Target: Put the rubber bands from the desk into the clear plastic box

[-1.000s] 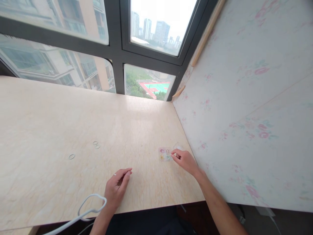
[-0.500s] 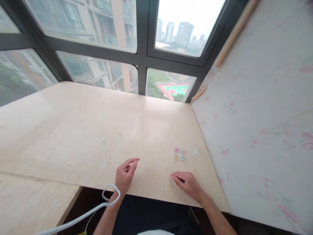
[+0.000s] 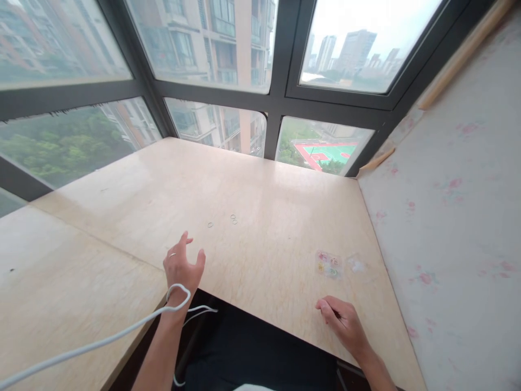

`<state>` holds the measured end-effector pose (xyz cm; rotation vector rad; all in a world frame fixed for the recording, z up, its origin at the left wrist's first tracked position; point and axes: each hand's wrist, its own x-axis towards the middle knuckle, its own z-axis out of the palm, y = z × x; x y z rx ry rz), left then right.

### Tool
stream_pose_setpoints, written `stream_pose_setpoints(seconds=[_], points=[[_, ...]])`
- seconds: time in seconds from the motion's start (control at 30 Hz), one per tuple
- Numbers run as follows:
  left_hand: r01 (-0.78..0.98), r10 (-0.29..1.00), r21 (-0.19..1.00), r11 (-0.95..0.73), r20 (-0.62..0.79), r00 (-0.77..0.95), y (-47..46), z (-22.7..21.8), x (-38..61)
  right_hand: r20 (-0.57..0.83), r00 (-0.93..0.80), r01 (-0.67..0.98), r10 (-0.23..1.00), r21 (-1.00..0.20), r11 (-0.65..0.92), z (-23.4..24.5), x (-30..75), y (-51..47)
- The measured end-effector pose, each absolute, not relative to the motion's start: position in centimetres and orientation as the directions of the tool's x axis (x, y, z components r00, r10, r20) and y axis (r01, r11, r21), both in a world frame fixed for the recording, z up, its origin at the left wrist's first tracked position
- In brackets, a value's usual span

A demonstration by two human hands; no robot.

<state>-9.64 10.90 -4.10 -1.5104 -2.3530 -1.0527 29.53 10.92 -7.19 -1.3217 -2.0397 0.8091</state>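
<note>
My left hand (image 3: 182, 262) is raised over the table's near edge with its fingers apart and nothing in it. It wears a ring, and a white cable (image 3: 179, 296) loops around the wrist. Beyond it lie a single thin ring (image 3: 210, 225) and a pair of thin rings (image 3: 234, 219) close together. My right hand (image 3: 341, 319) is closed near the front edge, thumb pressed to the curled fingers; whatever they may hold is hidden. Nearest to it stands a small clear box (image 3: 329, 264) with pink, reddish, yellow and green bits in separate compartments.
Beside the box lies a clear piece (image 3: 358, 265) with something white in it. The pale wooden table (image 3: 264, 239) runs back to dark-framed windows (image 3: 280, 103). A flowered wall (image 3: 451, 233) bounds the right side. The cable trails off to the lower left.
My left hand has opened from a closed pose and moved left. My right hand stays closed near the box. The whole view has swung to the left.
</note>
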Motion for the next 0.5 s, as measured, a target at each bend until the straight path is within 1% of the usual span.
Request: stream_pose_setpoints(seconds=[0.03,0.1,0.13,0.2,0.27,0.33,0.4,0.5], points=[[0.865,0.746,0.400,0.302,0.466,-0.476,11.5,-4.2,-9.9,0.139,-0.347,0.583,0.928,-0.743,0.329,-7.2,29.5,11.0],[0.890,0.802,0.270,0.368,0.392,-0.450,13.0,-4.2,-10.3,0.135,-0.343,0.581,0.930,-0.747,0.323,-7.1,29.5,11.1],[0.897,0.834,0.225,0.380,0.336,-0.437,13.8,-4.2,-10.4,0.133,-0.337,0.579,0.932,-0.751,0.317,-7.2,29.5,11.1],[0.903,0.876,0.171,0.394,0.228,-0.425,15.3,-4.2,-10.5,0.129,-0.318,0.577,0.939,-0.760,0.300,-7.3,29.6,11.1],[0.909,0.899,0.140,0.393,0.150,-0.412,16.6,-4.3,-10.8,0.121,-0.300,0.576,0.946,-0.768,0.281,-7.7,29.8,11.1],[0.917,0.914,0.120,0.380,0.101,-0.392,17.5,-4.4,-11.3,0.110,-0.288,0.573,0.951,-0.776,0.264,-8.1,29.9,11.1],[0.921,0.921,0.112,0.373,0.079,-0.382,18.2,-4.5,-11.9,0.110,-0.280,0.566,0.954,-0.783,0.256,-8.5,30.0,11.1],[0.926,0.930,0.139,0.351,0.065,-0.362,18.9,-4.3,-12.8,0.120,-0.265,0.560,0.957,-0.789,0.254,-8.7,30.0,11.2]])
